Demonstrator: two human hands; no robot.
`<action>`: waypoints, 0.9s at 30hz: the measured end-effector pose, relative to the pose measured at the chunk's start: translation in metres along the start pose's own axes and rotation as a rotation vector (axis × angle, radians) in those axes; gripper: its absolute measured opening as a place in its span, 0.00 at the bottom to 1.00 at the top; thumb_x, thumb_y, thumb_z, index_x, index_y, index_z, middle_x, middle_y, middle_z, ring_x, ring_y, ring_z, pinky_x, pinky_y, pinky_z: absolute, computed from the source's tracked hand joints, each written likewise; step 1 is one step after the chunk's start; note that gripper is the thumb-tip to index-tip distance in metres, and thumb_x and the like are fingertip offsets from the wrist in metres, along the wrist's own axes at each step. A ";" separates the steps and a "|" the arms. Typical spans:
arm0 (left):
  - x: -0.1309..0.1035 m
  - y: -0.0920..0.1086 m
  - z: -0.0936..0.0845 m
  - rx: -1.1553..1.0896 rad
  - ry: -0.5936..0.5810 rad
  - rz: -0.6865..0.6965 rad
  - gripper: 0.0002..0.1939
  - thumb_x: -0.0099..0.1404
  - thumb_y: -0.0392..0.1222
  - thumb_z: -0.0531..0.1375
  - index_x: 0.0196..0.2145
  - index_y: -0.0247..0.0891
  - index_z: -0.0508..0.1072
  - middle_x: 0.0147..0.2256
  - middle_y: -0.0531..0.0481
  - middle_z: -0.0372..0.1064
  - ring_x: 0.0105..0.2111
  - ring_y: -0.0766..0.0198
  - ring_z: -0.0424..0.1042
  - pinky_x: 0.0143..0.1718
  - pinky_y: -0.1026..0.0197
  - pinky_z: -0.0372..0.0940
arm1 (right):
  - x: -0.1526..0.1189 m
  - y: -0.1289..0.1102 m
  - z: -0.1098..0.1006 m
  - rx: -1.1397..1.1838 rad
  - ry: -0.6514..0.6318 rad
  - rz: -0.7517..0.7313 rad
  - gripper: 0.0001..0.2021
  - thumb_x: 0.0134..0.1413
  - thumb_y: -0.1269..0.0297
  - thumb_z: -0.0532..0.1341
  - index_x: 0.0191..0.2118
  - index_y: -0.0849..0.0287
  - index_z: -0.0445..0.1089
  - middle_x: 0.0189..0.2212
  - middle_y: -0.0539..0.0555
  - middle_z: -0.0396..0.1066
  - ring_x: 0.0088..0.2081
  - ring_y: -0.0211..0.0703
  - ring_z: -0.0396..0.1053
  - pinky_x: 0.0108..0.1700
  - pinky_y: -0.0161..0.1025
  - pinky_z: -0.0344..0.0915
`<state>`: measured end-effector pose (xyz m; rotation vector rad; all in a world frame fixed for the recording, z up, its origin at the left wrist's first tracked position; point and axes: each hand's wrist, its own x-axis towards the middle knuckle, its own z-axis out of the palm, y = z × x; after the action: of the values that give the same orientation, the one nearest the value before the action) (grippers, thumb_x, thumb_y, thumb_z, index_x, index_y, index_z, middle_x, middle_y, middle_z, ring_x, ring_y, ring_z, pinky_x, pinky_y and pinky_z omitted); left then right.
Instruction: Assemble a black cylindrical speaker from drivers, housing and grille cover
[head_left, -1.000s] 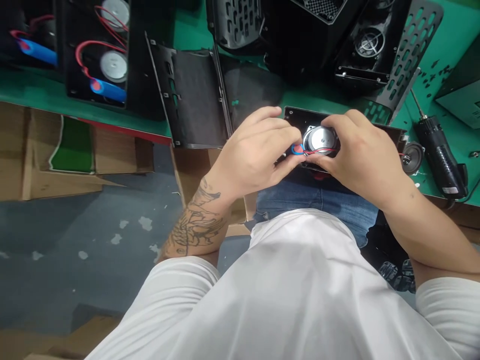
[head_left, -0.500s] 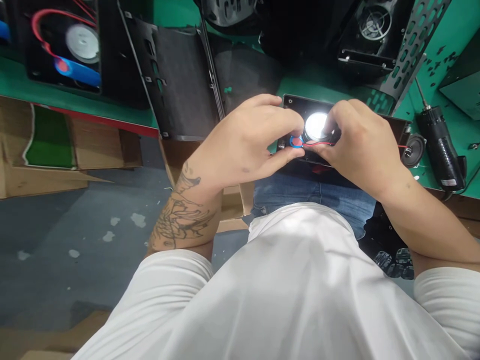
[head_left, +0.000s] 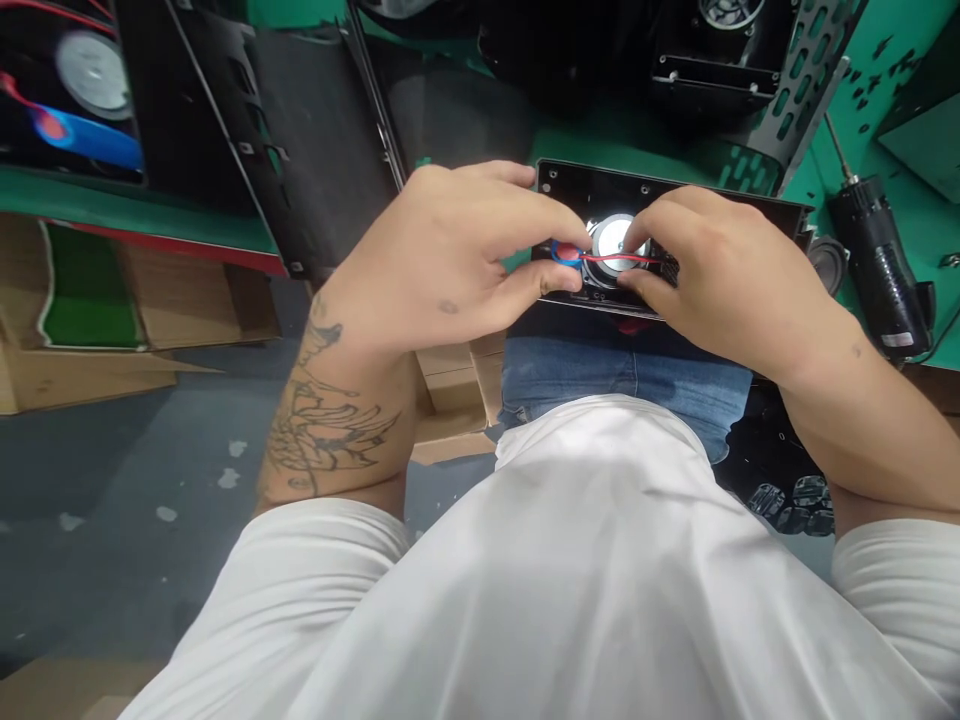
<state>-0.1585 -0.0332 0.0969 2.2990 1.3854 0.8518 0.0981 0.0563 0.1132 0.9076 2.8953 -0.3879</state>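
The blue cylinder [head_left: 568, 254], in the head view, is pinched between thumb and forefinger of the left hand [head_left: 457, 250]. Right of that grip, a red wire [head_left: 604, 258] crosses the round speaker [head_left: 611, 234] toward the right hand [head_left: 735, 280]; whether its fingers close on the wire, I cannot tell. The black case [head_left: 596, 188] lies beneath both hands.

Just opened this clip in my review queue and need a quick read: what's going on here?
A person's left hand pinches a blue-wrapped piece with a red end. The right hand is beside it, at a red wire running across a round silver part in a black case; whether it grips the wire is unclear. On the green table, a black handheld tool lies off to the right.
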 end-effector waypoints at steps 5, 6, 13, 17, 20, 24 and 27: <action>-0.013 -0.002 0.015 0.056 0.055 0.049 0.08 0.79 0.46 0.63 0.52 0.46 0.80 0.47 0.53 0.85 0.45 0.58 0.85 0.70 0.43 0.75 | -0.041 0.015 -0.019 0.059 0.267 -0.074 0.11 0.84 0.60 0.62 0.61 0.60 0.75 0.58 0.58 0.70 0.59 0.53 0.72 0.62 0.47 0.74; -0.016 -0.004 0.020 0.048 0.065 0.059 0.09 0.79 0.46 0.63 0.52 0.46 0.80 0.46 0.52 0.85 0.47 0.56 0.84 0.71 0.40 0.74 | -0.055 0.023 -0.022 0.053 0.364 -0.037 0.11 0.85 0.59 0.60 0.60 0.60 0.75 0.56 0.58 0.71 0.59 0.52 0.73 0.63 0.47 0.74; -0.018 0.001 0.035 0.094 0.107 0.010 0.06 0.78 0.41 0.61 0.46 0.47 0.79 0.44 0.50 0.83 0.60 0.47 0.81 0.74 0.33 0.69 | -0.141 0.099 -0.006 -0.062 0.256 0.202 0.35 0.82 0.41 0.58 0.77 0.65 0.61 0.68 0.64 0.62 0.66 0.65 0.67 0.68 0.59 0.71; -0.014 0.004 0.028 0.113 0.092 0.015 0.06 0.76 0.39 0.63 0.48 0.48 0.79 0.49 0.50 0.83 0.60 0.46 0.80 0.74 0.32 0.67 | -0.142 0.110 0.012 -0.058 0.138 0.133 0.39 0.79 0.47 0.58 0.83 0.63 0.51 0.73 0.64 0.54 0.70 0.69 0.59 0.70 0.63 0.65; -0.010 0.009 0.026 0.139 0.106 0.013 0.10 0.76 0.45 0.65 0.53 0.48 0.79 0.52 0.46 0.82 0.61 0.42 0.78 0.75 0.28 0.63 | -0.131 0.115 0.019 -0.044 0.149 0.120 0.39 0.75 0.50 0.59 0.82 0.63 0.53 0.70 0.65 0.58 0.68 0.69 0.60 0.67 0.62 0.65; 0.010 0.031 0.034 0.155 0.083 0.067 0.17 0.78 0.50 0.63 0.59 0.43 0.77 0.54 0.42 0.80 0.60 0.43 0.77 0.73 0.29 0.64 | -0.123 0.124 0.018 -0.070 0.200 0.084 0.32 0.74 0.53 0.57 0.76 0.62 0.64 0.64 0.63 0.65 0.62 0.65 0.65 0.63 0.58 0.67; 0.032 0.051 0.049 0.200 0.065 0.192 0.18 0.80 0.50 0.61 0.59 0.37 0.77 0.50 0.40 0.80 0.53 0.47 0.78 0.63 0.37 0.71 | -0.126 0.119 0.004 -0.150 0.264 0.053 0.28 0.74 0.54 0.58 0.71 0.63 0.69 0.60 0.62 0.67 0.58 0.62 0.68 0.61 0.56 0.68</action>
<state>-0.0816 -0.0279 0.0975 2.6125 1.3471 0.8864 0.2696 0.0804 0.1029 1.0810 3.0724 -0.0471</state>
